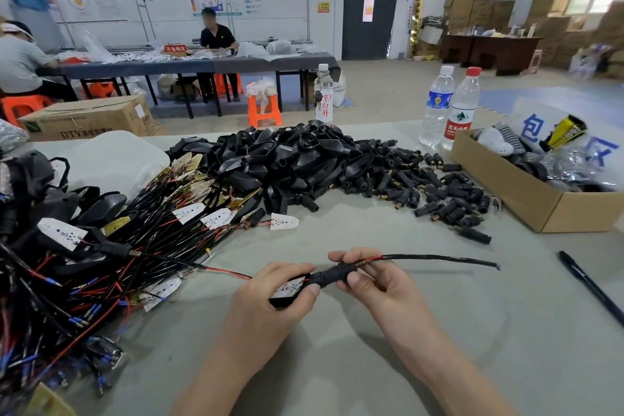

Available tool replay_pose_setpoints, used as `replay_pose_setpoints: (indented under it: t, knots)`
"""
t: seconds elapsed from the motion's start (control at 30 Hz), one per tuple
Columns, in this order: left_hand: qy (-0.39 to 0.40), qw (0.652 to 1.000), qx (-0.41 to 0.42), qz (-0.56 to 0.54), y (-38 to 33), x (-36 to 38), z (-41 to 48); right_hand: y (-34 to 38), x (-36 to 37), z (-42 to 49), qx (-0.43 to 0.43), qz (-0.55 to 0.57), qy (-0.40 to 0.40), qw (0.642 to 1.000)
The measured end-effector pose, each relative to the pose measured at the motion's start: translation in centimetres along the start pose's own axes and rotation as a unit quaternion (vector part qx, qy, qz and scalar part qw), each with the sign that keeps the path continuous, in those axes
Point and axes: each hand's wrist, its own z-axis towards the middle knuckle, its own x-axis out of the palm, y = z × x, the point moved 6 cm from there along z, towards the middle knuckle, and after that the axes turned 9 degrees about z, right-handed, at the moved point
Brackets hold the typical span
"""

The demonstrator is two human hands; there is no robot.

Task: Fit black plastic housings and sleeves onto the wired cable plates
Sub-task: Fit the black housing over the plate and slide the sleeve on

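My left hand [280,294] grips a black plastic housing [287,297] with a white wired plate [289,287] seated in it. My right hand [368,277] pinches a black sleeve [332,275] that sits on the cable just right of the housing. The black cable [439,259] with red wire runs out to the right over the table. A heap of loose black housings [287,159] lies at the table's middle back, with loose black sleeves [432,192] spread to its right. A tangle of wired plates [118,246] fills the left side.
A cardboard box [540,199] of parts stands at the right. Three water bottles [452,108] stand behind the heaps. A black pen [591,287] lies at the right edge. Two people sit at a far table [202,66]. Orange stools stand on the floor.
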Motion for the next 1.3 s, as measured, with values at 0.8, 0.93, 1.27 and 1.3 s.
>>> replay_pose_setpoints:
  t: [0.8, 0.93, 1.27, 1.3]
  knots:
    - [0.053, 0.984, -0.092, -0.142, 1.2, 1.0, -0.3, 1.2, 0.2, -0.2, -0.041, -0.089, 0.03, 0.995]
    - [0.054, 0.983, -0.093, -0.146, 1.3, 1.1, -0.2, 0.9, 0.0, -0.1, -0.021, -0.076, 0.031, 0.996]
    - [0.025, 0.994, -0.075, -0.073, 1.1, 0.9, -0.3, -0.1, 0.3, -0.1, 0.0, -0.099, 0.04, 0.994]
    - [0.023, 0.995, -0.074, -0.067, 1.1, 0.9, -0.3, -0.1, 0.3, -0.1, 0.003, -0.078, 0.038, 0.996]
